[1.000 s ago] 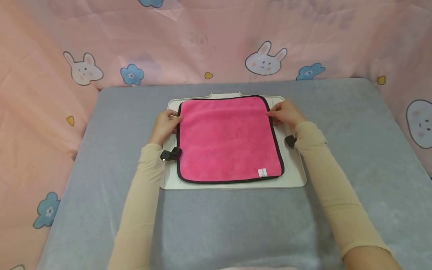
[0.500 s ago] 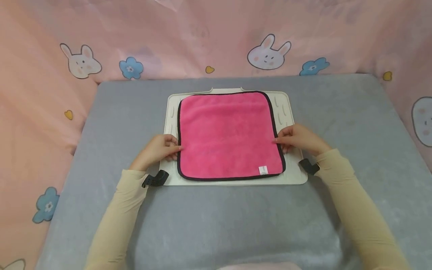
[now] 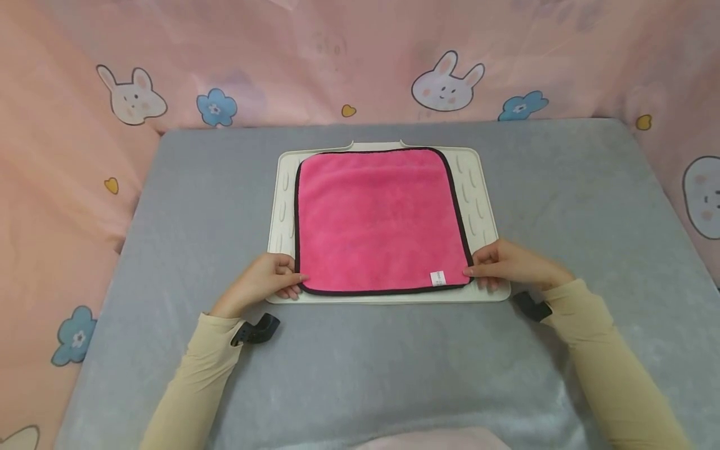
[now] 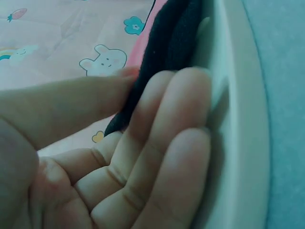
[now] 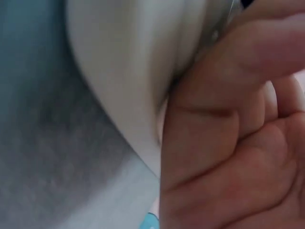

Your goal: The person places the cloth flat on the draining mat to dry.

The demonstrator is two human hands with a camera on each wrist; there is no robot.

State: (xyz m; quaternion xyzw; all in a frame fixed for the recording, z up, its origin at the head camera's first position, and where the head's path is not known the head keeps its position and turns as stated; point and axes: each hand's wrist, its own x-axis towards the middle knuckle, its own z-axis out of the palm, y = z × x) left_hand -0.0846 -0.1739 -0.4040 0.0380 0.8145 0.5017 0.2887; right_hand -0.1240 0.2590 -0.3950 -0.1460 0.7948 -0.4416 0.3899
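A pink cloth (image 3: 377, 219) with a black border lies flat on a white ridged tray (image 3: 475, 206). A small white label (image 3: 437, 278) is near its front right corner. My left hand (image 3: 264, 281) pinches the cloth's front left corner, thumb on top and fingers at the edge. In the left wrist view, the thumb and fingers of that left hand (image 4: 128, 157) meet at the black border (image 4: 164, 52). At the front right corner my right hand (image 3: 509, 265) pinches the border the same way. The right wrist view shows the right hand (image 5: 228, 129) beside the tray's rim (image 5: 119, 62); its fingertips are mostly hidden.
The tray rests on a grey cloth-covered table (image 3: 360, 362). A pink curtain (image 3: 281, 56) with rabbits and flowers hangs behind and at the sides. Black straps (image 3: 255, 329) sit at both wrists.
Both hands have slid along the cloth's side edges toward the front, from near its back corners to its front corners. The cloth and tray stay in place; the head view tilts slightly.
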